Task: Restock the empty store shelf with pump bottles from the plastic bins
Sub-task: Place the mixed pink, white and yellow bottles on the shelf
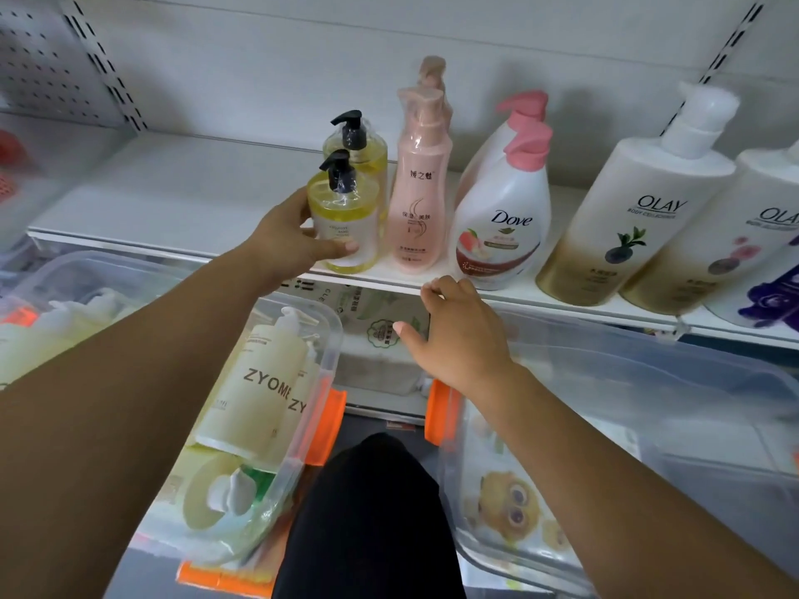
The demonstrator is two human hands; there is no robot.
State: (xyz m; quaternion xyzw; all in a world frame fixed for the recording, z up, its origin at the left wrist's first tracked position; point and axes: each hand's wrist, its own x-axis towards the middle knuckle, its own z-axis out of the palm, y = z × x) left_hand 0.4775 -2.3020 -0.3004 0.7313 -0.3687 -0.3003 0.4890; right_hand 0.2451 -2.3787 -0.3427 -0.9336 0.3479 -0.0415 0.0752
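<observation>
My left hand (294, 239) grips a yellow pump bottle with a black pump (346, 218), which stands at the front of the white shelf (173, 201). A second yellow bottle (361, 142) stands right behind it. To the right are pink slim bottles (421, 183), Dove bottles with pink pumps (503, 218) and white-and-gold Olay bottles (627, 218). My right hand (458, 335) hovers just below the shelf's front edge, fingers loosely curled, holding nothing. A clear bin (322, 382) at lower left holds cream ZYOME pump bottles (255, 382).
A clear bin with orange latches (648, 425) sits at lower right and looks mostly empty. Another bin of pale bottles (65, 304) is at far left. The shelf's left half is bare. My knee in black (372, 512) is between the bins.
</observation>
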